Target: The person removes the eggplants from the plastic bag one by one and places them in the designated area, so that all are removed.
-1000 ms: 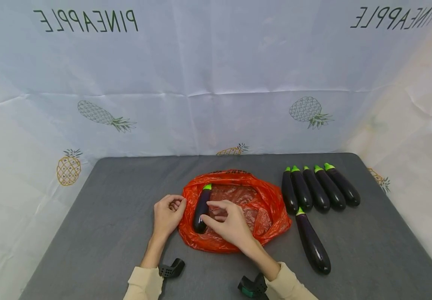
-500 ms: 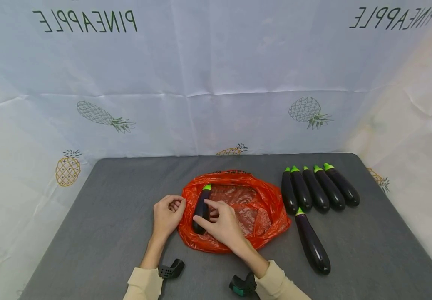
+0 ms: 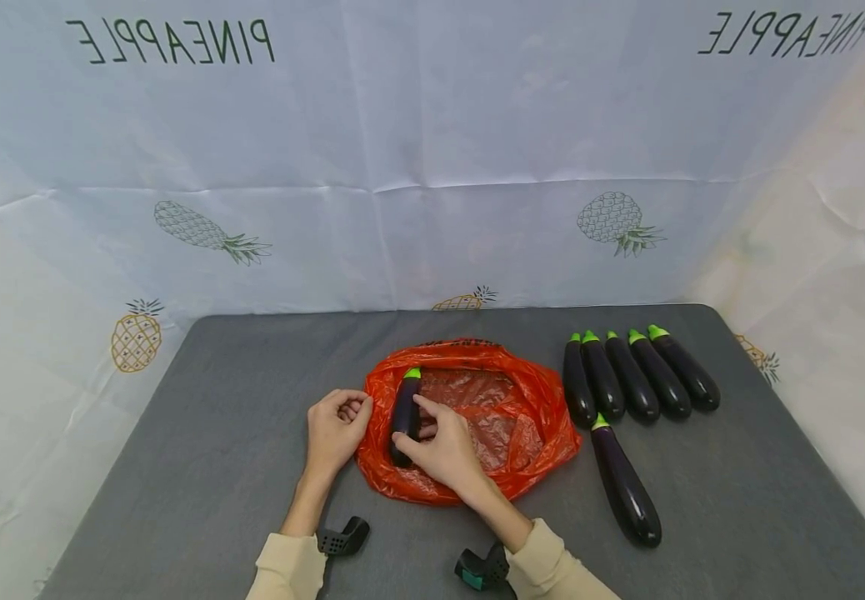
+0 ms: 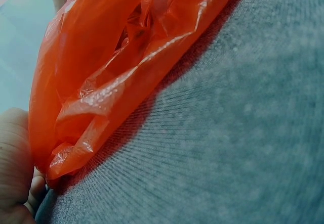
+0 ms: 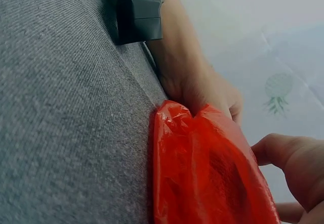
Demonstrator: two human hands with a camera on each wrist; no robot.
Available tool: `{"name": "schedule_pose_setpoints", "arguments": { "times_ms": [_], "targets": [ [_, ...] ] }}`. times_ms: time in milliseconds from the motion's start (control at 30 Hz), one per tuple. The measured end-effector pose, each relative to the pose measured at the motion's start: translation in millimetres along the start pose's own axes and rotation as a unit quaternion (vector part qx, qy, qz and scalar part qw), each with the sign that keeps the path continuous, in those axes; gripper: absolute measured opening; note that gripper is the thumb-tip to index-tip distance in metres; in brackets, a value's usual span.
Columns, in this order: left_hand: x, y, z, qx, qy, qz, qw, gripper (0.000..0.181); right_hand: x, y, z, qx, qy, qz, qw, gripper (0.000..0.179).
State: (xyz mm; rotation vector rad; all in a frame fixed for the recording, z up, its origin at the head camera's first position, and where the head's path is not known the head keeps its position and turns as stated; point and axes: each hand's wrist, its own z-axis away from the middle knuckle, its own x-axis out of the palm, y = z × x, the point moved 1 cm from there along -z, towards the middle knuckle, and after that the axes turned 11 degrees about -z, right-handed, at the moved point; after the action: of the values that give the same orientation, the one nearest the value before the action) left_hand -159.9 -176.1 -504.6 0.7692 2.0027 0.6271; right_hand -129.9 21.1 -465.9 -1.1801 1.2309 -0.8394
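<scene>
A red plastic bag [image 3: 530, 479] lies with its mouth spread wide. Inside, along its left wall, rests a dark purple eggplant [image 3: 407, 392] with a green stem end. My left hand [image 3: 337, 425] pinches the bag's left rim between thumb and fingers. My right hand [image 3: 443, 446] reaches into the bag and holds the eggplant, thumb across its lower part and index finger at its right side. In the right wrist view the bag's wall hides the eggplant and the right fingertips are partly covered.
Several eggplants [image 3: 633, 383] lie in a row at the right back of the grey table [image 3: 252, 367]. Another eggplant [image 3: 627, 487] lies closer, slanting below that row. A white sheet with pineapple prints [image 3: 402, 125] hangs behind the table.
My right hand has moved left onto the eggplant in the bag, its thumb now across it. The eggplant has shifted slightly. My left hand stays at the rim.
</scene>
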Motion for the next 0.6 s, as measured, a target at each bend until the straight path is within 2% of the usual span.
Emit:
{"name": "schedule_pose_setpoints", "arguments": {
  "times_ms": [267,600],
  "targets": [
    [-1.0,1.3,-0.7,0.004,0.004,-0.002,1.0,0.006,-8,-3,0.7,0.015,-0.003,-0.029,0.9995,0.061],
    [-0.9,1.2,-0.7,0.0,0.002,-0.007,1.0,0.007,-15,-7,6.8,0.022,-0.02,-0.012,0.9995,0.06]
  ]
}}
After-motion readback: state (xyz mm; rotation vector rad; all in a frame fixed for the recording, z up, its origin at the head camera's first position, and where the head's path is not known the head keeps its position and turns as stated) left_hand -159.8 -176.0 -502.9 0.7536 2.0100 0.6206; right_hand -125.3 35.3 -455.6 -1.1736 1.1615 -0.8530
